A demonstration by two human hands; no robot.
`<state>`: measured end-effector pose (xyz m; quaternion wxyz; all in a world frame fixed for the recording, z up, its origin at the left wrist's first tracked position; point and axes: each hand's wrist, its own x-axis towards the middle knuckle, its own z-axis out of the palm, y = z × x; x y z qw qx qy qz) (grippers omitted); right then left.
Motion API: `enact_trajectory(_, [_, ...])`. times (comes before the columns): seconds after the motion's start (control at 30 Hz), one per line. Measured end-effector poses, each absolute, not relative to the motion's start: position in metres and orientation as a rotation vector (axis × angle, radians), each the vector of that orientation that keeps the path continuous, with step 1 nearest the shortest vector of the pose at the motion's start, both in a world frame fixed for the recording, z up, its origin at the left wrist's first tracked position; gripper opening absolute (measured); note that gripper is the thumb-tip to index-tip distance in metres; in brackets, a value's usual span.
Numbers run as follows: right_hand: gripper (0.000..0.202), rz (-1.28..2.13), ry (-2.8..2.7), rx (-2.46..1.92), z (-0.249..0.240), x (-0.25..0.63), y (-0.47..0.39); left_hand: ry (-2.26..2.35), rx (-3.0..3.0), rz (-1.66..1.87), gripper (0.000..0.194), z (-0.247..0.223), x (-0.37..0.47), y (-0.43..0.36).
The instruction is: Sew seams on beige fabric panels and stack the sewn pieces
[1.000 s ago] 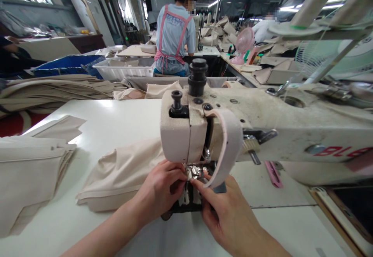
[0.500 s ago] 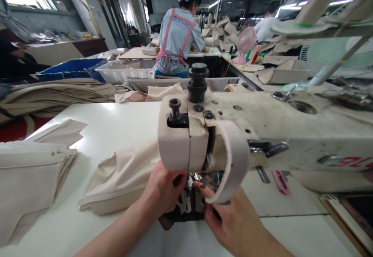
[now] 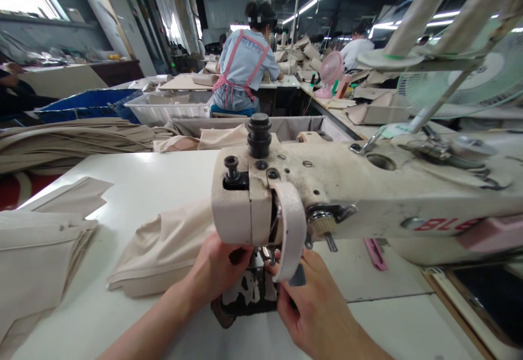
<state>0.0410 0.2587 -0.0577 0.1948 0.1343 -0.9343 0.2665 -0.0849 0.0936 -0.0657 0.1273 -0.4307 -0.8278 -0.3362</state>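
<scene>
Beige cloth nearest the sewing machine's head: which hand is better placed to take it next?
Probably the left hand: it sits close beside the beige cloth, while the right hand is farther away, beyond the left.

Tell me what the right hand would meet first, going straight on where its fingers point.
Most likely the right hand would meet the small metal parts beneath the sewing machine's head; depth there is unclear, so it may be touching them.
</scene>
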Motion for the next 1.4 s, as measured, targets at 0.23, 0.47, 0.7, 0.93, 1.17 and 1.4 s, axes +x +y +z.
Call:
enact_trajectory(0.23, [0.042, 0.764, -2.634, 0.332, -0.055, 0.041, 0.256, -2.394, -1.275, -1.09, 0.016, -0.072, -0.089, 0.098])
enact_trajectory(0.47, [0.04, 0.757, -2.608, 0.307, -0.06, 0.043, 0.258, -2.47, -1.657, -1.229, 0.011, -0.042, -0.075, 0.06])
enact_trajectory(0.7, [0.038, 0.689, -2.626, 0.306, -0.061, 0.045, 0.258, -2.897, -1.087, -0.846, 0.02, -0.033, -0.027, 0.013])
enact_trajectory(0.93, [0.021, 1.598, -2.43, 0.141, -0.054, 0.09, 0.217, -2.429, -1.314, -1.203, 0.016, -0.033, 0.011, 0.039])
enact_trajectory(1.17, [0.026, 2.126, -1.766, -0.307, -0.057, 0.087, 0.164, -2.282, -0.977, -1.659, 0.026, -0.028, 0.028, 0.052])
enact_trajectory(1.4, [0.021, 2.106, -1.609, -0.481, -0.048, 0.084, 0.166, -2.25, -1.047, -1.7, 0.026, -0.029, 0.028, 0.054])
